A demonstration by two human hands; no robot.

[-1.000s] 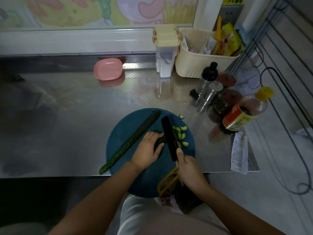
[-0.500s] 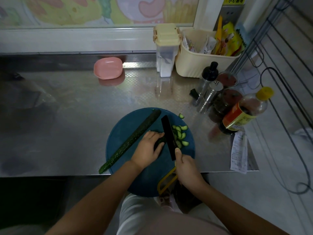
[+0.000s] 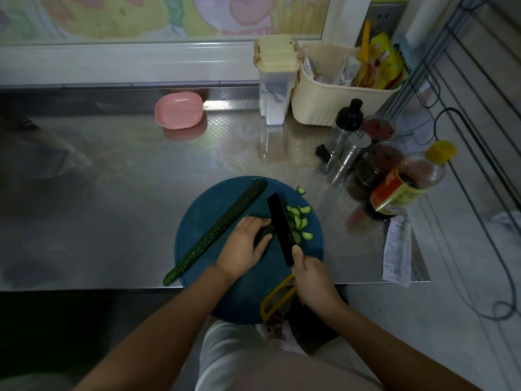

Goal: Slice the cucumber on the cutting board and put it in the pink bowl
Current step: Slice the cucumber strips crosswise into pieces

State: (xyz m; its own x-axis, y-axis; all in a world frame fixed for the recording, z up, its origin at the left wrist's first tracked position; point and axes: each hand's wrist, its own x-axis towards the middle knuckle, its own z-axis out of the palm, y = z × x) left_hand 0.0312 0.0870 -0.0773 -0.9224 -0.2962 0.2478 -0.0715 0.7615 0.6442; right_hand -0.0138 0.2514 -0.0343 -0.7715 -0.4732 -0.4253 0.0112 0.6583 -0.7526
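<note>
Head view — left hand [image 3: 244, 246] curled over cucumber stub [image 3: 264, 231]; right hand [image 3: 313, 277] grips knife [image 3: 280, 230] — blade against stub.

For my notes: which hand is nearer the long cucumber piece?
Left. The left hand sits right of the long cucumber piece; the right hand, gripping the knife, is farther right.
</note>
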